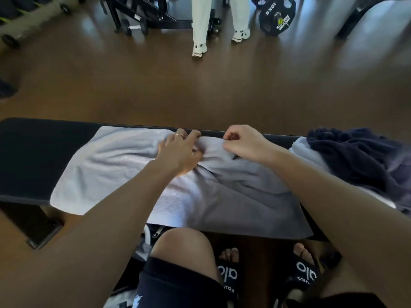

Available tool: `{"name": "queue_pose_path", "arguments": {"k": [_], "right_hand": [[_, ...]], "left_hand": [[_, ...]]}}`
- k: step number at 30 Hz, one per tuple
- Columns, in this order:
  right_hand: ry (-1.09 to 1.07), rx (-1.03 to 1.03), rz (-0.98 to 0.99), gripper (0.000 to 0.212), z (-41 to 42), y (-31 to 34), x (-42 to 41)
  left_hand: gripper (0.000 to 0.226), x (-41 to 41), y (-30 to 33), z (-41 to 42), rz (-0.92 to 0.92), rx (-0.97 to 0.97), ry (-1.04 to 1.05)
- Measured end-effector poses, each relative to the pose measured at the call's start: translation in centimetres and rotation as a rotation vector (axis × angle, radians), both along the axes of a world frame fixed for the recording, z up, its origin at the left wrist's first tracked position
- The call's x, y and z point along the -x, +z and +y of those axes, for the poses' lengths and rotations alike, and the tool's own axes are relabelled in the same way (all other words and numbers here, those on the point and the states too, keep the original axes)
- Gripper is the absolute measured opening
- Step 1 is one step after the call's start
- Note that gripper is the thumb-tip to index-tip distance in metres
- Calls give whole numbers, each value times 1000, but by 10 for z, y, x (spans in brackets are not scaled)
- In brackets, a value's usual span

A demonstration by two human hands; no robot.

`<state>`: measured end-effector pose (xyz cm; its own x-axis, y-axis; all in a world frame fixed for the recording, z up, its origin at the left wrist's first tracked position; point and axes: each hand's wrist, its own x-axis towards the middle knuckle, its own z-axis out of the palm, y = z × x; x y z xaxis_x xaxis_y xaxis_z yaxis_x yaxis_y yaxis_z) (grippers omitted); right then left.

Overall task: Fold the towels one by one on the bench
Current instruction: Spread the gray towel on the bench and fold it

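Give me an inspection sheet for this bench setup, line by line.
Surface: black bench, padded top, on a brown floor.
Job's things: white towel spread across the bench, bunched at the far edge; dark towel heaped at the right end over another pale one.
Clutter: nothing seen on the bench besides towels.
Grippers: left hand and right hand both pinch the white towel's far edge.
Cables: nothing seen.
Surroundings: weight plate, dumbbell, a person's legs standing beyond.
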<state>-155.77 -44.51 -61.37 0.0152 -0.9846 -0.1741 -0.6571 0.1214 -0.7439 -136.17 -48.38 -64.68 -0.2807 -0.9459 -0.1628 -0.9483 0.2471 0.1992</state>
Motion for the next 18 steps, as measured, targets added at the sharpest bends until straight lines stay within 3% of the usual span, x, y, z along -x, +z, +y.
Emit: {"name": "queue_pose_path", "arguments": {"k": [5,7,10,15,18], "right_hand": [[186,-241,-72,8,9,18,8],[214,-279,-63,13,11,20,12],[121,-171,-41,18,6,16,17],[27,103,302,37,2,6,25],[27,254,666,47,4,0,13]], "left_hand": [[25,0,11,-1,84,95,0],[36,-6,7,-4,39,45,35],[60,-16,-6,-1,30,-23,79],[62,-36,-8,6,106,34,112],[61,-57,-8,2,21,28,160]]}}
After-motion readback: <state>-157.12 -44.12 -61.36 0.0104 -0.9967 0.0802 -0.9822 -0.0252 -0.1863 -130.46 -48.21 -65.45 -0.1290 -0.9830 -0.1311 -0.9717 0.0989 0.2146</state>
